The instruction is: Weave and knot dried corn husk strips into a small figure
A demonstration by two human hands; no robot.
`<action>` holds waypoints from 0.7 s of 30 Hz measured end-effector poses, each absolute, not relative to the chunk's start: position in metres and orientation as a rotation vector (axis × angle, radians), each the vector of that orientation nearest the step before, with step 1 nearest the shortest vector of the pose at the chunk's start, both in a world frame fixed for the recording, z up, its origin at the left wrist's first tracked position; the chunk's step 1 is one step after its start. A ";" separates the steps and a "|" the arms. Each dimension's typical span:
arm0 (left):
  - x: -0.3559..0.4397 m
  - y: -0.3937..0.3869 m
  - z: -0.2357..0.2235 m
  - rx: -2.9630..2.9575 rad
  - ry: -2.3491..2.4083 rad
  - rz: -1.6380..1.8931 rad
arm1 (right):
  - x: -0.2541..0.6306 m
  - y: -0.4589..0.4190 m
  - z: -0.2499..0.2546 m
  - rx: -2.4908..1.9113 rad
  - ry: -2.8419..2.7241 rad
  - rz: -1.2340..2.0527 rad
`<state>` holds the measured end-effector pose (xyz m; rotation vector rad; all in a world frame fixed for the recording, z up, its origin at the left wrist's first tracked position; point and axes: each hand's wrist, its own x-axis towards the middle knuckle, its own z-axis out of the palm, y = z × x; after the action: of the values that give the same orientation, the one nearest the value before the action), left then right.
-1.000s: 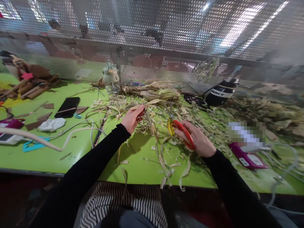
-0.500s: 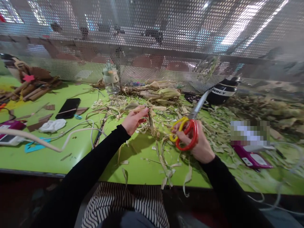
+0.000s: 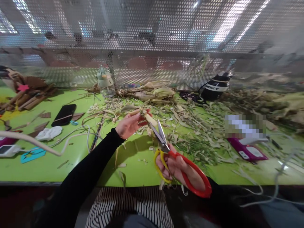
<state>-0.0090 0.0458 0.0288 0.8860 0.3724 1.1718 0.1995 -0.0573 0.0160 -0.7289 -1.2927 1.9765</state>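
Observation:
My left hand (image 3: 129, 125) pinches a bundle of dried corn husk (image 3: 150, 118) above the middle of the table. In my right hand (image 3: 177, 167) are scissors (image 3: 163, 142) with one red and one yellow handle, my fingers through the loops. Their blades are spread and point up and left, with the tips right at the husk bundle; whether a blade touches it I cannot tell. Loose husk strips hang below my left hand, partly hidden by the scissors.
Husk scraps (image 3: 190, 126) cover the green table (image 3: 78, 161). Behind them lie a husk pile (image 3: 154, 91), a clear bottle (image 3: 105, 84) and a black bottle (image 3: 216, 87). A phone (image 3: 63, 114), crumpled tissue (image 3: 49, 133) and white cable (image 3: 71, 134) are left; a purple box (image 3: 247, 150) is right.
My right hand has swung the scissors from pointing up and right to pointing up and left, bringing the opened blades to the husk. My left hand still holds the bundle, now turned.

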 end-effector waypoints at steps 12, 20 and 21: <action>-0.009 0.044 0.024 0.945 0.428 1.114 | 0.202 -0.061 0.016 -0.664 -1.289 1.972; -0.012 0.038 0.031 1.160 0.455 0.971 | 0.232 -0.055 0.031 -0.715 -1.549 1.970; -0.011 0.038 0.031 1.153 0.466 0.969 | 0.235 -0.054 0.032 -0.718 -1.572 1.980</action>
<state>-0.0114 0.0378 0.0310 1.1533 0.4658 0.9695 0.2347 -0.0545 0.0323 -0.7179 -1.5716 1.9801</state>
